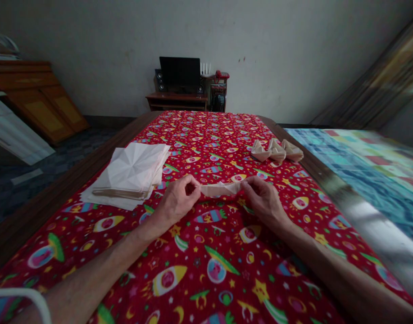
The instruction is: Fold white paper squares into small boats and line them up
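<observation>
A narrow piece of folded paper (220, 189) stretches level between my two hands, above the red patterned cloth. My left hand (179, 196) pinches its left end between thumb and forefinger. At the opposite end, my right hand (262, 198) grips the paper with its fingertips. Left of my hands lies a stack of creased white paper sheets (133, 164), with some folded brownish edges showing near its front. To the right and farther back, several folded paper boats (277, 150) sit nested close together in a row.
The red cloth (206, 234) with rockets and stars covers the table, whose dark wooden edge (314, 166) shows on the right. Beyond it is a bed with a patterned sheet (361, 171). A monitor (179, 71) stands on a desk by the far wall; wooden cabinets (40, 99) stand left.
</observation>
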A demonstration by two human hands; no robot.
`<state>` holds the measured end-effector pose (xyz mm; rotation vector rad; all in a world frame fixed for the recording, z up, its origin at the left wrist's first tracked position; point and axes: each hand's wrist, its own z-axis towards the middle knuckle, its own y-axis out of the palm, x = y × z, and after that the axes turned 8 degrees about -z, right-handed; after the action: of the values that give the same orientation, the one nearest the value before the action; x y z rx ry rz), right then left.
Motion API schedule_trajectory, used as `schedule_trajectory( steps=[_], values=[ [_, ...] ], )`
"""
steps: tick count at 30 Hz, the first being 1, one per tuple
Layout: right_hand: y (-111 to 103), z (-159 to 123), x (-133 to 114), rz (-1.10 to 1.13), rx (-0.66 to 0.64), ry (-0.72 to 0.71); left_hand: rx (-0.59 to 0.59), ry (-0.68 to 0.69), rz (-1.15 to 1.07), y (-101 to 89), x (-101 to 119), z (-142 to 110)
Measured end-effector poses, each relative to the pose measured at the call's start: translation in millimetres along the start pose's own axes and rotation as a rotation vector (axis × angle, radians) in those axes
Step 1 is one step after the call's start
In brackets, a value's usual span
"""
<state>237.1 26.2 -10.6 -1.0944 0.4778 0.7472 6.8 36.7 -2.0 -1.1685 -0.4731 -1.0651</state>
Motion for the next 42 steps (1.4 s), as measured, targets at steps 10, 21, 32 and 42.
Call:
schedule_trajectory(
  steps=[10,21,32,42],
  values=[
    [5.0,-2.0,5.0,-0.483,-0.151,-0.115,-0.021,0.073,0.457,11.3,-19.7,0.3],
    [8.0,-2.6,10.7,-0.687,-0.09,-0.226,-0.478,0.473,0.523,19.5,-2.5,-17.7],
    [3.9,-32.8,-17.2,-0.667,-0.358,-0.665,-0.538,0.34,0.56,17.1,6.4,-28.9],
    [-13.1,-41.6,-5.0,-0.664,-0.38,-0.598,-0.465,0.359,0.654,-4.7,-0.7,-36.6]
  ],
)
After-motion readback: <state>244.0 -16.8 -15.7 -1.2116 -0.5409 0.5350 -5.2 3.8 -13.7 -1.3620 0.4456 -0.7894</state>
